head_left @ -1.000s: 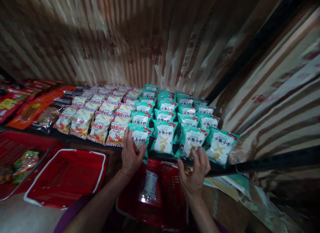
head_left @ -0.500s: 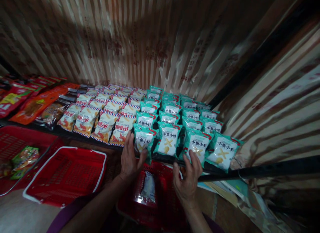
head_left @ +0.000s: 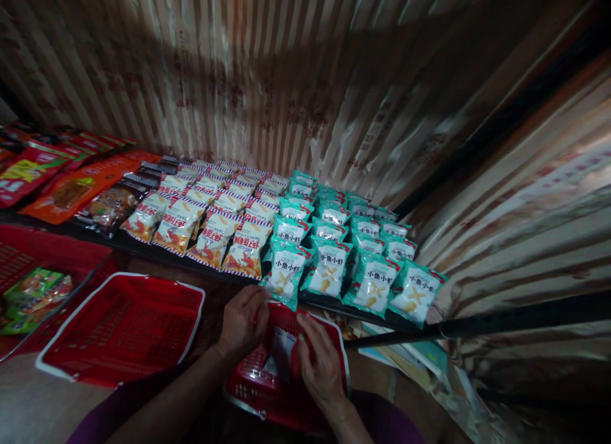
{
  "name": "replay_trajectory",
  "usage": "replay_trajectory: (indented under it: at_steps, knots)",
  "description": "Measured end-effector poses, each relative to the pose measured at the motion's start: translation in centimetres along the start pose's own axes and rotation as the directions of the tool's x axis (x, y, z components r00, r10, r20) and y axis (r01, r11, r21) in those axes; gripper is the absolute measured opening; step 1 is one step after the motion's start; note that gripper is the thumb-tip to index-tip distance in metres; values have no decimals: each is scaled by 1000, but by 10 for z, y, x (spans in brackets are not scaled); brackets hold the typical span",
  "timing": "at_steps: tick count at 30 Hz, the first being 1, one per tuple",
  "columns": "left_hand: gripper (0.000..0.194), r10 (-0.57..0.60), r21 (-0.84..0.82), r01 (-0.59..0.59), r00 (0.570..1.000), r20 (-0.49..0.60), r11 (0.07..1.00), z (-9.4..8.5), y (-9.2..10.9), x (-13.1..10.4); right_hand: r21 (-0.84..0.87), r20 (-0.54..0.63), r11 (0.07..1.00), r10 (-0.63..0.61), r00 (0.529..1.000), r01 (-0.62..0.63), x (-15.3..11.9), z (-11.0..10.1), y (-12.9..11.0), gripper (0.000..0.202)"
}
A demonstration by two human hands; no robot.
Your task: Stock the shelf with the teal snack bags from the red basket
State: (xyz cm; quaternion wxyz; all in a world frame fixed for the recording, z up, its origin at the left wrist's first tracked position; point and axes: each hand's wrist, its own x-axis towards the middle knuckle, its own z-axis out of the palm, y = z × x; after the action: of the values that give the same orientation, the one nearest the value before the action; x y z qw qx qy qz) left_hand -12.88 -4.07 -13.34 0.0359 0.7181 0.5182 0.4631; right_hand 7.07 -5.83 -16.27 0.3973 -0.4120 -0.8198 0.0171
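Observation:
Teal-and-white snack bags [head_left: 329, 266] stand in rows on the right part of a black shelf. Just below the front-left teal bag [head_left: 284, 272], my left hand [head_left: 243, 323] has its fingers curled in near the bag's lower corner and the basket rim. What those fingers hold, if anything, is hidden. My right hand [head_left: 322, 361] reaches over a red basket [head_left: 248, 387], its fingers stretched out and holding nothing visible. A clear-and-silver plastic packet [head_left: 280, 352] lies in that basket, partly covered by the right hand.
White-and-orange shrimp snack bags [head_left: 214, 234] fill the shelf's middle, beside orange and red packets [head_left: 86, 183]. A second red basket [head_left: 128, 323] with a white rim sits at left; another holds a green packet [head_left: 35, 298]. A black frame bar [head_left: 515, 320] and striped sheeting [head_left: 267, 81] bound the shelf.
Both hands have come down from the front teal bags toward the red basket. The right hand has moved left over it. The front-left teal bag stands free of my left hand's earlier grip.

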Motion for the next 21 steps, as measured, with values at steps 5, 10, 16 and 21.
replay_trajectory:
  at_steps: [5, 10, 16, 21]
  knots:
    - [26, 33, -7, -33, 998, 61, 999, -1, 8, -7, -13, -4, 999, -29, 1000, 29, 14, 6, -14, 49]
    - [32, -78, 146, 61, 991, 109, 987, -5, 14, -4, -107, -80, 994, -15, 997, 6, 41, 10, -19, 52]
    - [38, -162, 189, 125, 968, 192, 974, 3, 11, 1, -110, -38, 992, 62, 997, -66, 50, 27, -14, 51]
    - [38, -159, 146, 138, 977, 144, 980, 16, 9, 1, -76, -50, 992, 97, 994, -100, 47, 31, -10, 49]
